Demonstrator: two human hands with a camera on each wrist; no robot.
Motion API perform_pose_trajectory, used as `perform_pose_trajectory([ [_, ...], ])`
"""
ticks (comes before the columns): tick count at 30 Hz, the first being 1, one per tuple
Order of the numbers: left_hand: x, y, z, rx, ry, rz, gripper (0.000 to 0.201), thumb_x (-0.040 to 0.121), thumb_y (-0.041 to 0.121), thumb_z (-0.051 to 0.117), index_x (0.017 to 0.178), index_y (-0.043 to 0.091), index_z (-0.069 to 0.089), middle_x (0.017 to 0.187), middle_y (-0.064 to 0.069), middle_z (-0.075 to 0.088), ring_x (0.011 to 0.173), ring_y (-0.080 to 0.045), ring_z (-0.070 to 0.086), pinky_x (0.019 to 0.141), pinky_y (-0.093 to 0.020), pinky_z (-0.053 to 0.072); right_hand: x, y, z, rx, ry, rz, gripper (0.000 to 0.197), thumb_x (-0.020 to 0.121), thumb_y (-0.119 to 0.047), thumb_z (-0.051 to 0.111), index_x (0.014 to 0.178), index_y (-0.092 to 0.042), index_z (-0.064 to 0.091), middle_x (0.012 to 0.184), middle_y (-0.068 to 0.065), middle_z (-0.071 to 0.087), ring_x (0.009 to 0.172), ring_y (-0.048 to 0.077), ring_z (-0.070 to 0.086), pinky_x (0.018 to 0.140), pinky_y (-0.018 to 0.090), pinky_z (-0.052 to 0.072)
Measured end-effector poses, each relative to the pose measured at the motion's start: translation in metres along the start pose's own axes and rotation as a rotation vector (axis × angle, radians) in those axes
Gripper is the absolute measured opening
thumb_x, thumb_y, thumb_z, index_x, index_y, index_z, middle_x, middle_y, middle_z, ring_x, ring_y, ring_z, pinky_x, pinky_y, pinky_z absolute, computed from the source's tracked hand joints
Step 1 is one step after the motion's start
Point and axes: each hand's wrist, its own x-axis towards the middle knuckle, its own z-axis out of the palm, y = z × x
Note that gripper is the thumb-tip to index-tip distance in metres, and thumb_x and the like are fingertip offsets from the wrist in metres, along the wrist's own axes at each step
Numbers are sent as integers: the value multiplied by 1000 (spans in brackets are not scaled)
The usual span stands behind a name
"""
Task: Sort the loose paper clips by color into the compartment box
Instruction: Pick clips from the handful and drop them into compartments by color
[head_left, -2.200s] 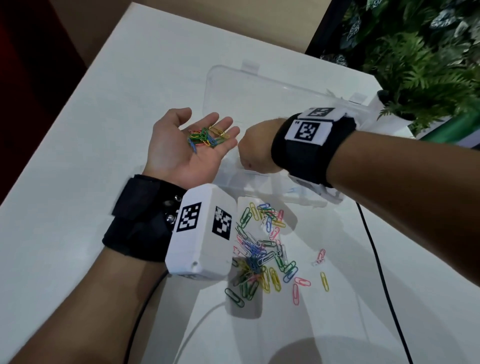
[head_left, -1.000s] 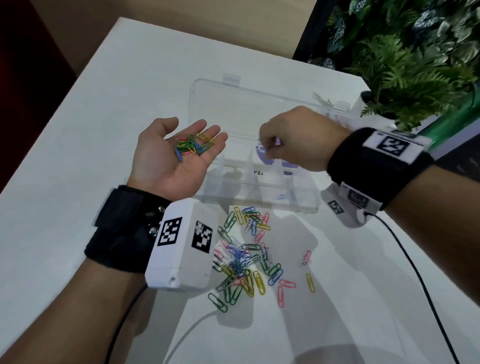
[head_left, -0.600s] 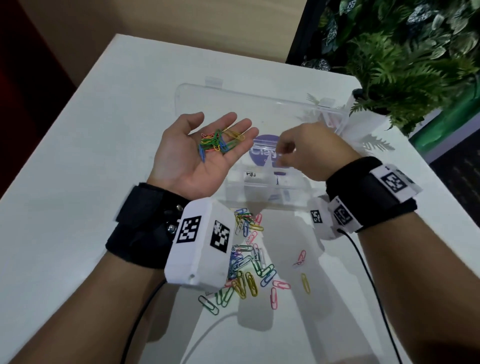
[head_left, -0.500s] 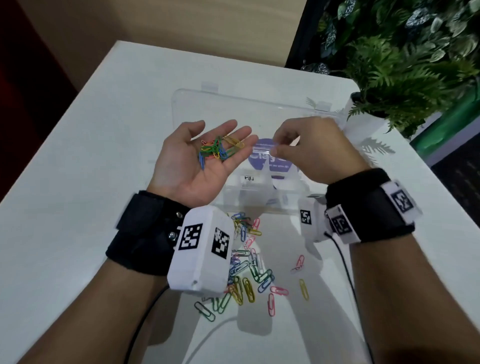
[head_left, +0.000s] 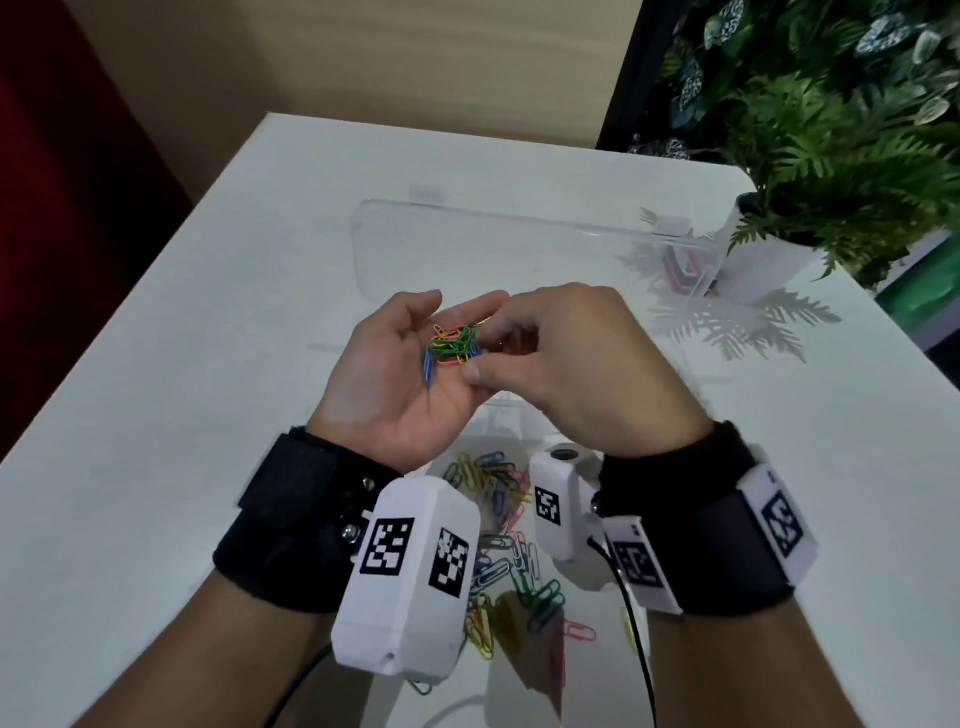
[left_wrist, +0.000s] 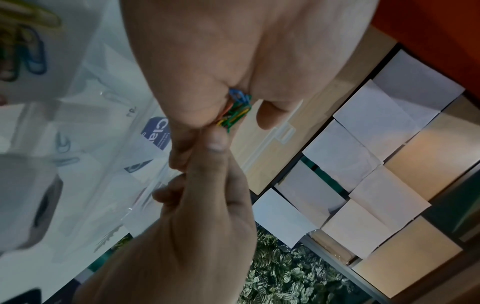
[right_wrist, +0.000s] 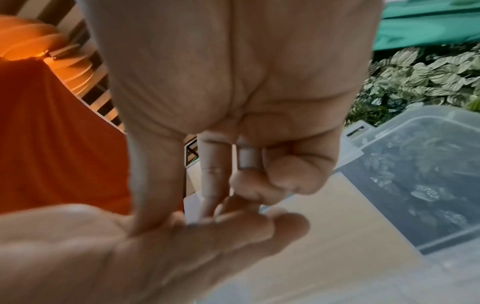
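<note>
Both grips meet mid-desk: left grip (head_left: 395, 384), relaxed, cups paper clips (head_left: 454, 345); right grip (head_left: 571, 374) pinches them; desk (head_left: 182, 389) runs wide leftward.

glossy coated paper clips (head_left: 453, 347); clear smooth plastic compartment box (head_left: 519, 244); matt white table (head_left: 171, 374); black cloth wristbands (head_left: 285, 525).

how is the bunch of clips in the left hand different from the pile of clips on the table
The palm bunch is a small tangled clump, up in the cupped left hand; the table pile is bigger and spread flat on the table. The right hand pinches at the palm bunch; nothing touches the table pile, which the wrist cameras partly hide. Both are mixed colours, unsorted.
</note>
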Motion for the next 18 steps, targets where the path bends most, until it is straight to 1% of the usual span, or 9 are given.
perform_pose_trajectory([
  [3,-1,-3,0,-5,12,3,65,84,23,37,141,-8,35,124,-25,48,99,-31,56,73,-32,56,3,1,6,-18,-46,18,9,76,-28,73,81,-20,74,51,-39,50,59,-15,49,56,5,36],
  [4,0,-3,0,-28,13,6,64,84,21,38,140,-9,36,124,-25,49,98,-31,57,71,-33,56,4,2,7,-22,-44,23,7,77,-25,72,80,-19,74,49,-41,47,59,-16,48,57,3,35],
  [7,1,-3,-1,-99,-9,12,61,84,18,38,138,-10,39,126,-28,51,94,-35,63,71,-39,58,4,5,6,-17,-5,37,7,79,-20,69,77,-15,74,49,-28,52,58,-13,49,56,5,36],
  [9,1,-3,-1,-146,-14,14,53,87,15,37,132,-12,45,116,-34,58,87,-41,67,75,-49,58,4,6,2,-40,11,54,10,81,-22,67,79,-15,74,58,-16,56,58,-2,50,53,11,36],
  [11,1,-3,0,-151,-1,25,46,92,15,34,126,-14,47,107,-40,61,84,-46,68,77,-58,52,4,9,0,-56,21,70,12,83,-24,66,82,-15,73,63,-10,58,59,2,48,53,14,33],
  [13,1,-3,-1,-136,12,21,45,94,16,33,125,-14,48,108,-41,60,88,-49,67,79,-61,49,4,12,-1,-36,26,77,12,84,-25,65,83,-16,73,65,-9,60,59,3,48,53,13,33],
  [15,2,-4,-3,-115,31,20,45,94,16,33,125,-14,48,113,-41,58,98,-49,64,81,-62,48,4,13,-3,-12,43,83,13,85,-25,63,84,-17,73,67,-7,64,60,5,51,57,18,40],
  [17,4,-2,-5,-97,49,30,45,94,17,34,125,-13,49,116,-39,58,106,-50,60,82,-62,48,4,18,-10,28,106,102,13,85,-25,62,79,-17,70,66,-5,66,61,8,56,61,26,47],
  [18,4,-1,-6,-90,57,35,46,94,17,34,125,-12,50,117,-38,59,107,-51,59,83,-62,48,3,21,-16,47,144,121,13,85,-24,63,75,-18,68,63,-4,65,61,10,57,60,26,47],
])
